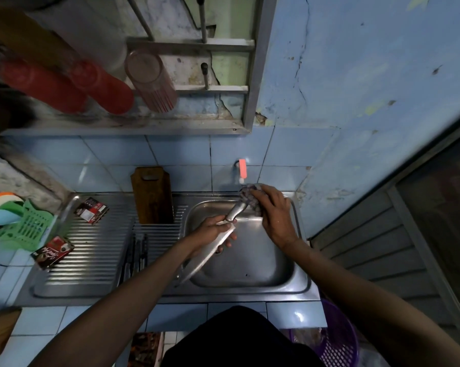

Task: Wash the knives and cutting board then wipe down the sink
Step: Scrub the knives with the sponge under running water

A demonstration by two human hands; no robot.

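Knife-washing step, seen from the head camera. Left hand [215,230] grips a large knife [210,250] by the blade, over the sink [250,271] basin, handle pointing up toward the tap [242,169]. Right hand [272,210] is clenched around a dark scrubbing cloth [250,198] and works it against the metal handle end of the knife, just below the tap. No running water can be made out.

Judged stage: early to middle of the task; the knife is being scrubbed, and the cutting board [152,194] stands upright against the tiled wall at the back of the drainer, apparently not yet handled. More dark knives [136,258] lie on the ribbed drainer just left of the basin. The next move likely calls for care with the left grip, since the fingers lie along the blade.

Surroundings: steel sink unit set in a blue-tiled desk [38,321]; two sachets [52,251] and a green basket [25,229] at left; a wall rack with red cups [101,86] above; a purple basket [337,343] at lower right.
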